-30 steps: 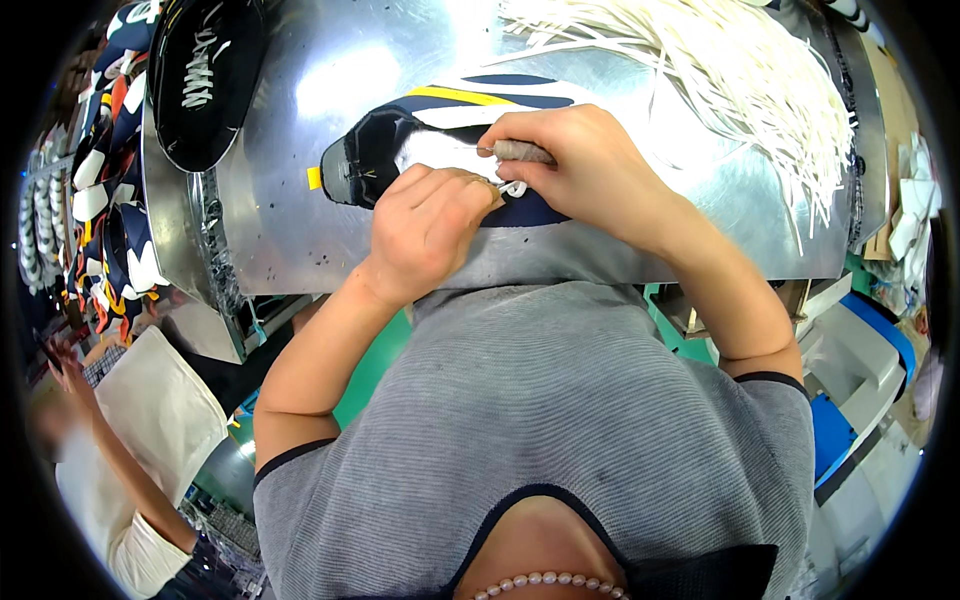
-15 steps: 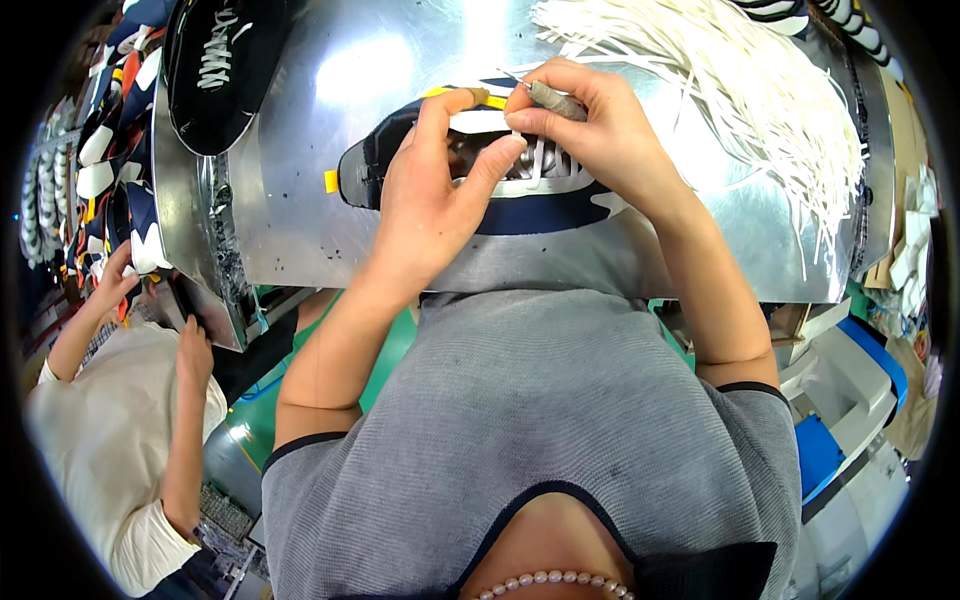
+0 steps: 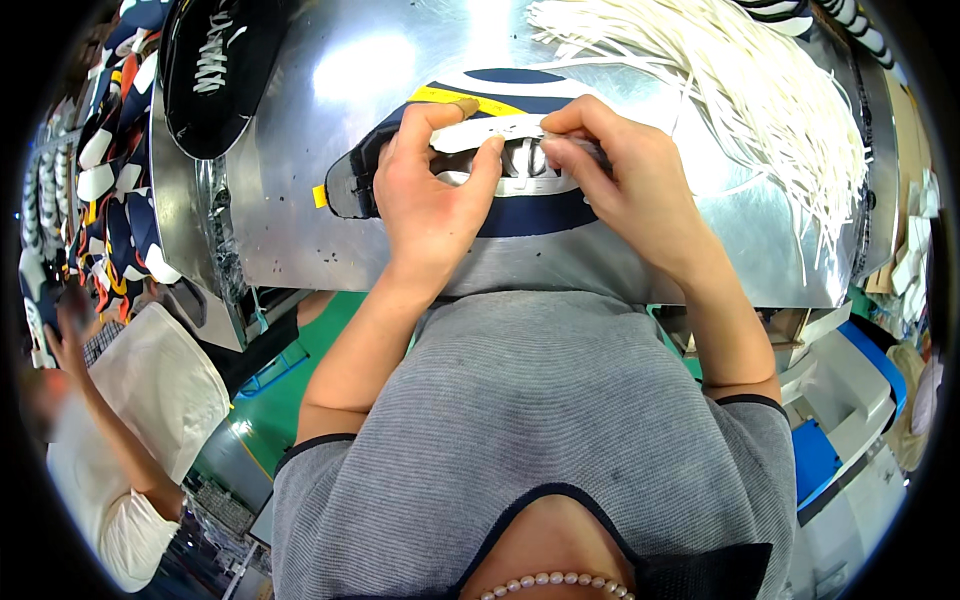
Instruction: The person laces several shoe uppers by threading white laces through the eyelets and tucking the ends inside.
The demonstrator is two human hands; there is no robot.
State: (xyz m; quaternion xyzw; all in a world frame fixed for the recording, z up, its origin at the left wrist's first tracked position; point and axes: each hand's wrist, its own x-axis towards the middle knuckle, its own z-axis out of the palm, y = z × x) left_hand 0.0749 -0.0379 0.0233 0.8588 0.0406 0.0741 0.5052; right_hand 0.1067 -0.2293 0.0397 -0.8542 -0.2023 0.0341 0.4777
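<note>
A navy, white and yellow shoe upper lies sideways on the metal table, its opening facing up and its dark heel to the left. Around its heel-side edge my left hand is closed, the thumb and index finger gripping the white eyelet strip. At the strip's other end my right hand pinches a thin white shoelace, mostly hidden by the fingertips. Lace strands cross the opening below. A greyish thing shows under the right fingers; whether it is the wrapped-handle awl, I cannot tell.
A heap of loose white laces spreads over the metal table at the far right. A black shoe upper lies at far left. More uppers hang beyond the left edge, where a co-worker's arm reaches.
The eyelet strip has turned up into view between my hands. My right hand has moved slightly right and down, and the awl's tip no longer shows. The co-worker has shifted.
</note>
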